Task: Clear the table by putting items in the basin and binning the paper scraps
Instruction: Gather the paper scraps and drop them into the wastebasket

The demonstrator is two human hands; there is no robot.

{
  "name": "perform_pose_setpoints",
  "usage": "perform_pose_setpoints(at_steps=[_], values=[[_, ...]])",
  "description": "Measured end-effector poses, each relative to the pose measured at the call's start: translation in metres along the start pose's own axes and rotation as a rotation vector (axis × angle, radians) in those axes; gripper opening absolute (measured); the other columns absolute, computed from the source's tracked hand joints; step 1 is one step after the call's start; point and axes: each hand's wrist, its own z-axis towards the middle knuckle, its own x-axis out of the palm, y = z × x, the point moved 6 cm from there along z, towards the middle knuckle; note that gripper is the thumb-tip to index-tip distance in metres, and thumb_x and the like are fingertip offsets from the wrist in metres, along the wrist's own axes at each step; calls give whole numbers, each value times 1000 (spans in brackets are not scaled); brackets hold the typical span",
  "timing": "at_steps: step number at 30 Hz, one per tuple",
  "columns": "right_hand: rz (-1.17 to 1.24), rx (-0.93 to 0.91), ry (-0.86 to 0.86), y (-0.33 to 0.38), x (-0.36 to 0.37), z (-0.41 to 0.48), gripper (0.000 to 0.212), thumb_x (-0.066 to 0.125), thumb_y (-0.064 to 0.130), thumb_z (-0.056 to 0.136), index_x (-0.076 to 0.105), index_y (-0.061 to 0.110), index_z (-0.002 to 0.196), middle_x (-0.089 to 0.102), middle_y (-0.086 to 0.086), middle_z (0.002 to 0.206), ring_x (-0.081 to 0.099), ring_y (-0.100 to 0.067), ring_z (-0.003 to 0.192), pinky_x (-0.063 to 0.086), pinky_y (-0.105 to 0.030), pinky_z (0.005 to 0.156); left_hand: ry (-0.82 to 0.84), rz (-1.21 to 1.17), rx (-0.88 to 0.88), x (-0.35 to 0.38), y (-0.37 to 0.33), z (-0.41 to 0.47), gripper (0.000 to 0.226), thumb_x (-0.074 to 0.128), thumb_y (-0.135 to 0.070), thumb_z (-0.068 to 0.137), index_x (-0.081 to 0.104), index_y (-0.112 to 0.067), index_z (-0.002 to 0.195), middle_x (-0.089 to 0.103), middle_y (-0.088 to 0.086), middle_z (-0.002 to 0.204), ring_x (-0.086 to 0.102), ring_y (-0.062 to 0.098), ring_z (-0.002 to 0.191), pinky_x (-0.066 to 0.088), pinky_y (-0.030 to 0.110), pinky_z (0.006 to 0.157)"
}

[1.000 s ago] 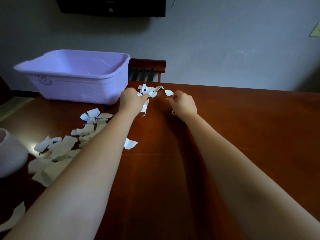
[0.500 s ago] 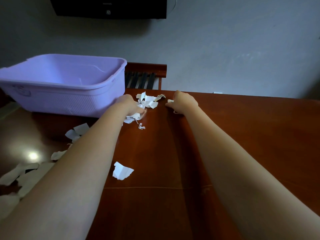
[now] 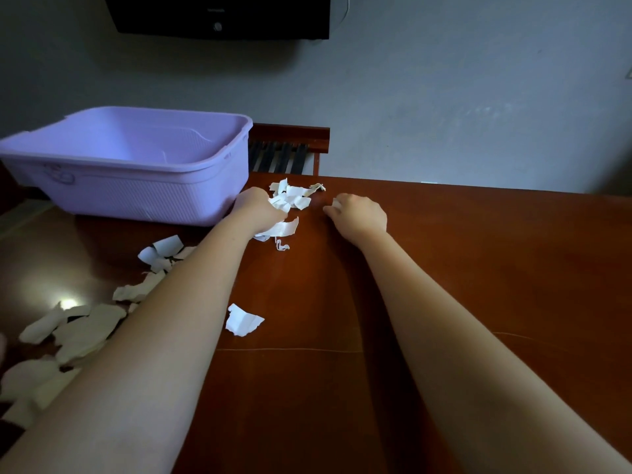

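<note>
- Several torn white pieces make the heap of scraps (image 3: pixel 292 196), which lies just to the right of the basin (image 3: pixel 143 196), near the far edge of the table (image 3: pixel 478 268).
- My left hand (image 3: pixel 258 210) is beside the right corner of the basin, with its fingers curled around a bunch of scraps (image 3: pixel 282 229) that sticks out under the palm. The heap touches this hand, so it is the nearer one.
- My right hand (image 3: pixel 360 217) is farther right of the basin, on the other side of the heap. Its fingers are curled down, and it seems to pinch a small scrap (image 3: pixel 337 201) at the tips.
- The heap stretches left to right, away from the basin, between my two hands. I think the next move is to close on it from both sides.
- Inside the basin I see no item, but its near wall hides part of the bottom.
- A single scrap (image 3: pixel 243 320) lies in front of the basin's right corner, between my forearms.
- Many loose scraps (image 3: pixel 85 323) lie in front of the basin, partly under my left forearm.
- A bin is not in view.
</note>
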Motion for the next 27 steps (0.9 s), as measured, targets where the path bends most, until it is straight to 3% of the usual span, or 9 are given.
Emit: perform_pose_setpoints(at_steps=[3,7,10,15,17,19,23,25,27], values=[[189,29,1,-1,-4,-14,28,44,43,97,54,18,89,57,3,77,57,-17,72,36,-23,52,-20,-149,4,-3,-7,-16,23,57,-27,91,52,-6,96,40,2,69,42,13,60,30,18,49],[489,89,-42,-4,-19,-43,27,46,36,97,50,16,80,51,5,67,51,-10,60,37,-21,53,-68,-338,1,-15,-15,-39,42,57,-26,91,50,-2,124,47,6,89,47,17,83,39,24,65],[696,121,-93,-10,-32,-69,33,48,35,96,44,18,68,52,3,68,53,-17,69,40,-29,63,-87,-406,6,-23,-26,-64,39,58,-29,91,54,-1,117,46,4,80,47,18,83,37,25,66],[812,150,-157,-18,-60,-120,37,48,35,97,46,17,64,68,-2,92,58,-14,74,43,-29,70,-93,-505,43,-25,-47,-112,51,58,-33,90,47,-7,133,53,11,124,52,23,109,41,26,75],[818,145,-185,-21,-75,-142,35,47,34,98,51,13,70,65,0,84,57,-9,66,42,-23,60,-98,-526,61,-23,-55,-133,47,56,-32,91,49,-6,130,54,8,116,51,20,100,41,26,72],[819,147,-198,-26,-85,-164,30,46,35,98,56,13,80,61,2,82,55,-4,64,38,-15,52,-106,-542,83,-21,-62,-154,40,56,-31,91,56,-2,118,51,4,92,48,17,89,37,22,61],[808,158,-250,-42,-101,-203,32,47,36,98,50,22,69,63,-4,122,57,-3,66,38,-15,52,-84,-609,102,-10,-74,-189,32,58,-30,89,58,-1,102,49,3,81,51,20,87,36,22,58],[786,167,-267,-50,-107,-217,31,49,34,97,54,18,71,64,-4,112,56,-3,61,38,-16,55,-74,-613,98,-3,-80,-206,26,59,-30,89,54,-5,92,44,1,73,49,20,82,34,22,52],[778,183,-270,-55,-110,-227,29,51,33,96,57,18,72,59,2,92,54,-4,57,38,-17,56,-57,-619,108,3,-87,-217,32,61,-30,88,57,0,98,55,11,85,56,28,89,45,26,59]])
